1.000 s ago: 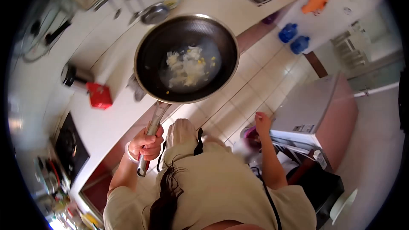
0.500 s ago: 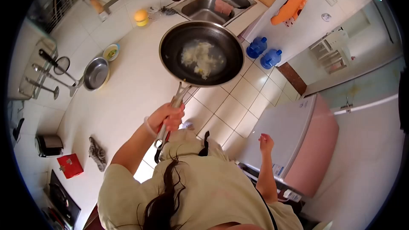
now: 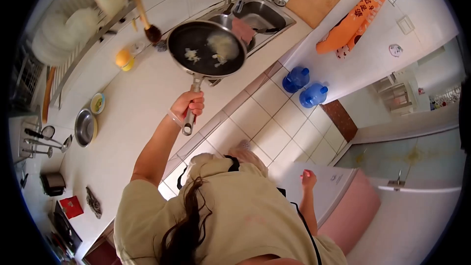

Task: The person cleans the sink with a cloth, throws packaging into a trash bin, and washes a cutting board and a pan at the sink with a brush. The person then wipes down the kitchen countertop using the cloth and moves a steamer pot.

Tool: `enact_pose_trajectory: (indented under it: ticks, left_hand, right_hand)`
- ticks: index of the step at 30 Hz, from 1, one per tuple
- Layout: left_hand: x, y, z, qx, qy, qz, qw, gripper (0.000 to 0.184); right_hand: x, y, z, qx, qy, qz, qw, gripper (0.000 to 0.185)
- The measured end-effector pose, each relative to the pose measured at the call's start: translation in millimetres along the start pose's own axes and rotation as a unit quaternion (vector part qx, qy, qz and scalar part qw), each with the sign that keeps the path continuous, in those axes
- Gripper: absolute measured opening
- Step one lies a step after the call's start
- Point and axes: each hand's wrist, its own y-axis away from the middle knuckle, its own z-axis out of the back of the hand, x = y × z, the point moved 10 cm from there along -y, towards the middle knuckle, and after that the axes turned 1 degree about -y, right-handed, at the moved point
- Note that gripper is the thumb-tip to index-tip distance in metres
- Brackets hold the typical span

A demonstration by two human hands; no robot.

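My left hand (image 3: 189, 105) is wrapped round the metal handle of a dark frying pan (image 3: 189, 35), held out in front of me over the counter's edge by the sink. Cloudy liquid with pale food scraps (image 3: 223, 47) lies in the pan, more of it toward the right side. At the lower right, beside the fridge, my right hand (image 3: 308, 178) hangs with its fingers curled; whether anything is in them is too small to tell.
Behind the pan is a double sink (image 3: 265, 14) with a pink cloth (image 3: 243, 31) and a faucet. A metal bowl (image 3: 86, 127) and a small bowl (image 3: 97, 103) stand on the counter (image 3: 132, 113). Blue water jugs (image 3: 313, 95) and a pink-sided fridge (image 3: 351, 211) are at right.
The view has swung toward the sink, and the pan has come up beside it, still in my left hand. The food in the pan has shifted and spread. My right hand stays low at the right.
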Motion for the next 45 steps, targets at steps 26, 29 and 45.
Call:
enact_pose_trajectory:
  ticks: [26, 29, 45]
  left_hand:
    - [-123, -109, 14, -0.473, -0.447, 0.033, 0.759, 0.01]
    - [-111, -127, -12, -0.458, -0.32, -0.019, 0.829, 0.008]
    - [-4, -248, -13, -0.212, 0.204, -0.227, 0.928, 0.006]
  right_hand:
    - [677, -406, -316, 0.262, -0.111, 0.558, 0.779, 0.028]
    - [772, -384, -374, 0.247, -0.061, 0.66, 0.707, 0.028]
    - [719, -382, -396, 0.373, 0.025, 0.639, 0.672, 0.017]
